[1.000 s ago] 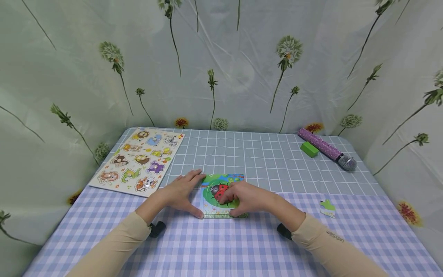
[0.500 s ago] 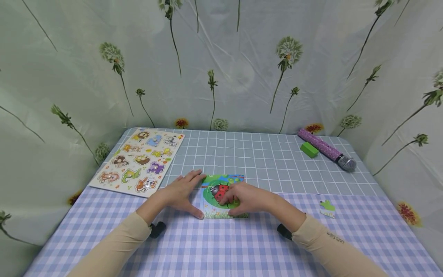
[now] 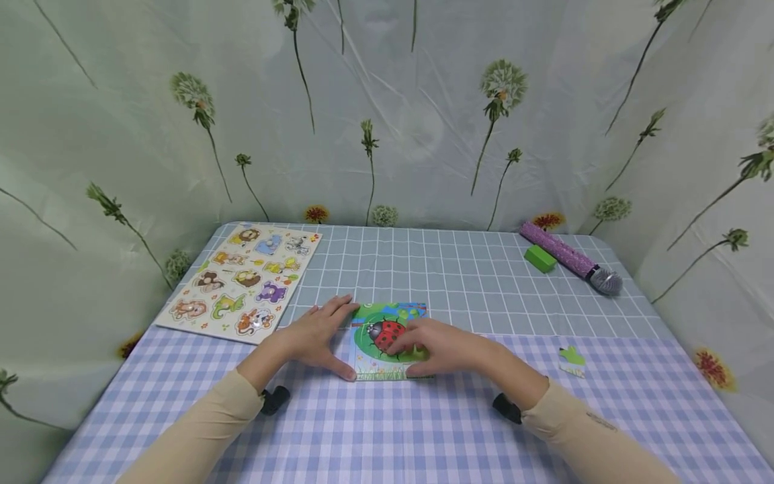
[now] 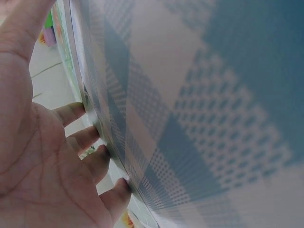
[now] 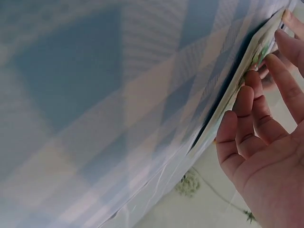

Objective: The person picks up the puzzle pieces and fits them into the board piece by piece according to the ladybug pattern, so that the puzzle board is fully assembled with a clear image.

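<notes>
In the head view a ladybug jigsaw puzzle (image 3: pixel 377 363) lies flat at the middle of the table. My left hand (image 3: pixel 320 337) rests at its left side, fingers spread toward the far corner and thumb at the near corner. Over the puzzle's right part is my right hand (image 3: pixel 444 346), with bent fingers and fingertips right at the surface; the hand hides the part beneath. In the right wrist view the fingertips of the right hand (image 5: pixel 266 128) meet the puzzle's edge. A loose green-and-white puzzle piece (image 3: pixel 571 361) lies to the right.
A wooden animal puzzle board (image 3: pixel 238 282) lies at the back left. At the back right are a green block (image 3: pixel 540 259) and a pink glittery microphone (image 3: pixel 568 255). A checked and grid-patterned cloth (image 3: pixel 387 430) covers the table; a flowered curtain (image 3: pixel 411 161) hangs behind.
My right hand and forearm have shifted slightly to the right, uncovering a little more of the ladybug. The left hand stays in place at the puzzle's side.
</notes>
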`<state>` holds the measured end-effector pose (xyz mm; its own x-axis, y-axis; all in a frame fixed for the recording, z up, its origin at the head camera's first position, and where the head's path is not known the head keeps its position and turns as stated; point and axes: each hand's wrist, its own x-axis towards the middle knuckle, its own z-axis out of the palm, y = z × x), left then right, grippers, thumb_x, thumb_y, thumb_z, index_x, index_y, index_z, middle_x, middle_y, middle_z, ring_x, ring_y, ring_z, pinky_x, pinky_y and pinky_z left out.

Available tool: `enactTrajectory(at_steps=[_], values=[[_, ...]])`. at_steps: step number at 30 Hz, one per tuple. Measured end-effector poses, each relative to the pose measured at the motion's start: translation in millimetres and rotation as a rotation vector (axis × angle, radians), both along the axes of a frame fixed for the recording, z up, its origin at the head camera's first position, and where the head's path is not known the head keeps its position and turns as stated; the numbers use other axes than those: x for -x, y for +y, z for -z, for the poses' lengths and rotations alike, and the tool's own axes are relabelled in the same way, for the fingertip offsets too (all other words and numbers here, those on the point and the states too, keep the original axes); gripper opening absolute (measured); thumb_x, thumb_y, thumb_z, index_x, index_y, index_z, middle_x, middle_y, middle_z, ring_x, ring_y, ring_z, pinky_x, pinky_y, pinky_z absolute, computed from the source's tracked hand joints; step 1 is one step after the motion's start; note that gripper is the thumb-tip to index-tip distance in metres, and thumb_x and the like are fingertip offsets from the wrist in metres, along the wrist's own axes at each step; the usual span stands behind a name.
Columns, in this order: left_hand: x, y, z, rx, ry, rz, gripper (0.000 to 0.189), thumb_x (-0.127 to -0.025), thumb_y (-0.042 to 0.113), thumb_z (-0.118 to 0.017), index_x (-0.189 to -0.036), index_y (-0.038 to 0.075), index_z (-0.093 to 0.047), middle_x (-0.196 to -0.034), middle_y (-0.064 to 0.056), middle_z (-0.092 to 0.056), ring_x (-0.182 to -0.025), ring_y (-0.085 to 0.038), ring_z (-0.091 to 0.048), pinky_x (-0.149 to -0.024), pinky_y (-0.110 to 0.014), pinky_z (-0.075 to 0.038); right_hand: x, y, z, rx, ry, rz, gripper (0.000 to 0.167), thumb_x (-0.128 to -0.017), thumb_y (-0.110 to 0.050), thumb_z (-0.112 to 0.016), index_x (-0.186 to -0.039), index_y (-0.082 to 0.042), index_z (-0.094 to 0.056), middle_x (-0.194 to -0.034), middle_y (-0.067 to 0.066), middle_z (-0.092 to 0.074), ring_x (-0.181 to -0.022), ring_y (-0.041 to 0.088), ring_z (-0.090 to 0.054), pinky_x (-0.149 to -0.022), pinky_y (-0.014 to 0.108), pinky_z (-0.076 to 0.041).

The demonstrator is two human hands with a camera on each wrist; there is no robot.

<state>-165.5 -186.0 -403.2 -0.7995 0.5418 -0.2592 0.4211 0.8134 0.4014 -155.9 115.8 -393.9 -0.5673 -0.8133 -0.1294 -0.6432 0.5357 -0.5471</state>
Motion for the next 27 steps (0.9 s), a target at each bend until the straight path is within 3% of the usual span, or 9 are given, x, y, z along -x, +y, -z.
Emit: enactTrajectory(at_steps=[5, 12, 18, 27], values=[[2.2, -0.4, -1.3, 0.02, 0.023, -0.002, 0.136, -0.07, 0.07, -0.092, -0.17, 0.009, -0.024, -0.179, -0.021, -0.016, -0.165, -0.043, -0.024, -0.13, -0.074, -0.019, -3.0, 27, -3.6, 0.01, 0.006, 0.082, 0.044, -0.094, -0.024, -0.084, -0.137, -0.02, -0.074, -0.115, -0.003, -0.07, -0.105, 0.012, -0.064, -0.093, 0.029, -0.058], [1.3, -0.7, -3.9, 0.033, 0.029, -0.001, 0.135, -0.07, 0.071, -0.091, -0.17, 0.009, -0.025, -0.179, -0.02, -0.017, -0.165, -0.042, -0.024, -0.131, -0.074, -0.02, -11.1, 83, -13.0, 0.013, -0.026, 0.273, 0.049, -0.092, -0.027, -0.086, -0.139, -0.019, -0.072, -0.112, -0.002, -0.068, -0.101, 0.015, -0.061, -0.083, 0.029, -0.054], [0.3, 0.6, -5.3, 0.026, 0.024, -0.001, 0.135, -0.069, 0.071, -0.092, -0.17, 0.009, -0.026, -0.179, -0.021, -0.018, -0.165, -0.043, -0.024, -0.131, -0.073, -0.02, -23.1, 133, -17.9, 0.005, 0.002, 0.415, 0.056, -0.091, -0.034, -0.087, -0.142, -0.019, -0.069, -0.118, 0.001, -0.069, -0.104, 0.018, -0.061, -0.086, 0.037, -0.055], [0.7, -0.8, 0.4, 0.002, 0.024, -0.004, 0.136, -0.07, 0.07, -0.092, -0.17, 0.008, -0.025, -0.179, -0.021, -0.018, -0.164, -0.043, -0.027, -0.131, -0.072, -0.02, -28.4, 212, -13.6, -0.128, 0.002, 0.586, 0.075, -0.085, -0.034, -0.091, -0.149, -0.008, -0.06, -0.124, 0.014, -0.069, -0.108, 0.03, -0.064, -0.089, 0.048, -0.057]])
